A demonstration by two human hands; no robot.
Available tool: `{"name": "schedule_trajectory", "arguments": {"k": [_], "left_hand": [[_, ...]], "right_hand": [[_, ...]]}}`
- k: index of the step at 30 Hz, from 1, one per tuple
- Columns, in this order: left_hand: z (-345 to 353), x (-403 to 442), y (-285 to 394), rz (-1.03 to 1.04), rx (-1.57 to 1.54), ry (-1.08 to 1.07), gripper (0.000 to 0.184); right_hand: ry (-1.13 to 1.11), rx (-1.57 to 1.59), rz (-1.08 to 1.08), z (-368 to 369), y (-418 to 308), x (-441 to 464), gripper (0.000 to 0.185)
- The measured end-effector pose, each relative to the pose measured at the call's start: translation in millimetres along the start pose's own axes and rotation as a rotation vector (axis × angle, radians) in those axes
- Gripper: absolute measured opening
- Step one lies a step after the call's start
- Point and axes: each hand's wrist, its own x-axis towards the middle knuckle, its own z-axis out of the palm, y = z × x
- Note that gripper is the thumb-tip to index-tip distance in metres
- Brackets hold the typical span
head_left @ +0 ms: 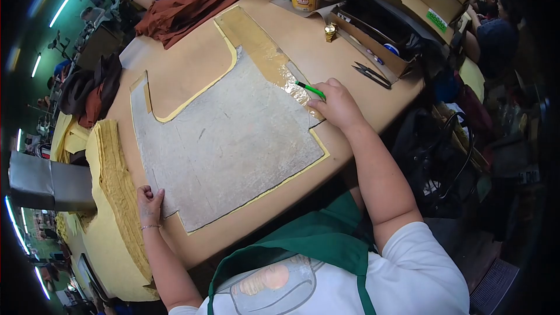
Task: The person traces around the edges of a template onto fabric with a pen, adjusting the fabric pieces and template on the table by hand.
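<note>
Thumb and fingers of the right hand [338,105] pinch a slim bright-green pen [312,90] over the glossy, taped edge of a flat grey pattern sheet [221,134]. The sheet lies on a thin yellow layer [325,148] on the tan desk [181,76]. The left hand's [150,204] grip is pressed together beside the sheet's near-left corner; whether it pinches anything is unclear.

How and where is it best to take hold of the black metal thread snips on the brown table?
Probably by the right-hand, handle end of the snips, coming from the person's right, thumb and finger on the outer sides: they lie flat, and the slim pointed tips seem to face left.
</note>
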Motion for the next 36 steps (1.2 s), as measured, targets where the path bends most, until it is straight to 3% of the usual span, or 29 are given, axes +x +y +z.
{"name": "schedule_trajectory", "arguments": {"k": [4,9,10,12,14,15,17,18,20,22,24,26,28,36], "left_hand": [[-1,5,-1,-0.050,0.029,-0.038,0.049],[3,-5,11,0.339,0.421,0.106,0.064],[4,-8,12,0.340,0.417,0.101,0.062],[4,-17,25,0.375,0.387,0.048,0.061],[1,-27,31,0.336,0.381,-0.043,0.071],[1,-34,29,0.295,0.385,-0.086,0.075],[-4,-40,28,0.255,0.388,-0.160,0.081],[-5,-44,28,0.249,0.387,-0.195,0.083],[-2,-49,25,0.226,0.394,-0.201,0.088],[1,-49,27,0.226,0.392,-0.204,0.092],[1,-51,27,0.226,0.392,-0.204,0.097],[1,-55,28,0.259,0.408,-0.172,0.101],[0,-57,27,0.296,0.417,-0.170,0.103],[2,-54,19,0.357,0.429,-0.209,0.099]], "right_hand": [[-0.003,0.005,0.004,0,1,2,0.035],[-0.034,-0.036,0.013,-1,8,10,0.037],[-0.055,-0.052,-0.011,3,12,13,0.037],[-0.170,0.186,0.177,-6,1,11,0.035],[-0.057,0.344,-0.040,4,28,18,0.029],[-0.022,0.378,0.069,-2,23,16,0.025],[0.190,0.765,0.169,2,-9,2,0.019],[0.137,0.989,0.132,5,-23,-7,0.019],[0.107,1.042,0.124,30,-78,-38,0.025],[-0.132,0.528,-0.182,61,-102,-69,0.032],[-0.459,0.768,0.028,88,-144,-100,0.034],[-0.601,1.062,0.004,120,-176,-121,0.021],[-0.680,1.062,-0.039,141,-196,-134,0.012],[-0.509,0.697,-0.339,176,-211,-154,0.011]]}}
